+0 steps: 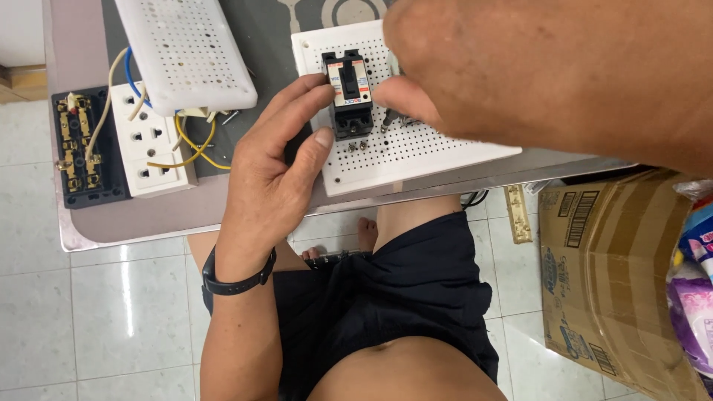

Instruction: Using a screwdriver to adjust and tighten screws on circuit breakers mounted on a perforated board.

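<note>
A black circuit breaker (349, 93) with a white label stands on a white perforated board (416, 152) on the table. My left hand (271, 174) grips the breaker's left side between thumb and fingers; a black band is on its wrist. My right hand (535, 67) comes in from the upper right, its thumb and fingers pressed on the breaker's right side. Small screws (358, 146) lie on the board just below the breaker.
A second white perforated board (186, 48) lies at the back left over a white socket block (148, 141) with yellow, blue and white wires. A black terminal block (78, 148) sits at the table's left edge. A cardboard box (601, 267) stands on the tiled floor at right.
</note>
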